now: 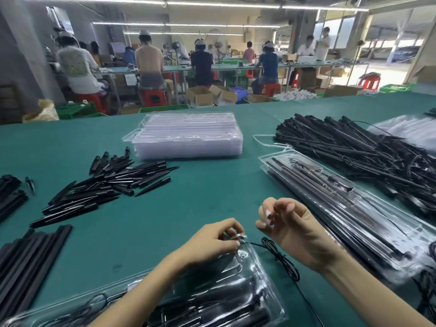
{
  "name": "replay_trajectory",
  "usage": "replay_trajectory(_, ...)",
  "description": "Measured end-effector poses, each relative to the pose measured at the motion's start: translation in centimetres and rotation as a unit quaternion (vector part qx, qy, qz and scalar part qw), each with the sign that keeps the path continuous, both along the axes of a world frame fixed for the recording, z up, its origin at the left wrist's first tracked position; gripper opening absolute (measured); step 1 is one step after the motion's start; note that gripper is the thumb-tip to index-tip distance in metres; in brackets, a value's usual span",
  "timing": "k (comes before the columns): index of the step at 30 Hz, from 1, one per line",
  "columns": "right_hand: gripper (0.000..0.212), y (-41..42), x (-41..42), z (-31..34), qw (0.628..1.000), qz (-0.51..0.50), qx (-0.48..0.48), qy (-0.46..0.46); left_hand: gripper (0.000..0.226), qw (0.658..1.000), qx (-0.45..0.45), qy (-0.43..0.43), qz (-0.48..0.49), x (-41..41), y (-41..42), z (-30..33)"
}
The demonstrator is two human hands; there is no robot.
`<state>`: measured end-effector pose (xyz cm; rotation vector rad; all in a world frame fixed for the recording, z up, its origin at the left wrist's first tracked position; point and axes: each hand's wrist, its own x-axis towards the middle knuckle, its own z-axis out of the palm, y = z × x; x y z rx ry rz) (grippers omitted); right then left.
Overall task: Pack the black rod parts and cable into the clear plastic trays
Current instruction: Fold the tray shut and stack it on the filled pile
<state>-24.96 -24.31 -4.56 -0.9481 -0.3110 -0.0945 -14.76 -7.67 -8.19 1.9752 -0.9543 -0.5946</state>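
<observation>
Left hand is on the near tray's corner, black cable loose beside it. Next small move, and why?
Probably the right hand, raised with nothing clearly in it, drops to the bundled black cable and tucks it into the near tray. The cable lies on the green mat outside the tray's edge, while the left hand pinches the corner.

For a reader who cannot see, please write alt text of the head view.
A person's left hand pinches the corner of a filled clear tray on a green table, while the right hand hovers beside it over a black cable. Black spikes, empty trays and rods lie around.
</observation>
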Motion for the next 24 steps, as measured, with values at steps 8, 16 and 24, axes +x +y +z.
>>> replay_trajectory(8,0.03,0.6,0.6,-1.2,1.0,0.011,-0.018,0.017,0.016,1.0,0.006,0.018,0.005,0.0,0.0,0.0)
replay_trajectory(16,0.036,-1.2,0.4,-3.0,0.782,-0.111,-0.61,0.063,0.017,1.0,-0.005,0.027,0.004,-0.2,0.1,0.3)
replay_trajectory(24,0.018,-0.9,1.3,-3.4,0.677,-0.152,-0.72,-0.001,0.017,0.998,0.002,0.057,0.001,-0.2,0.1,0.8)
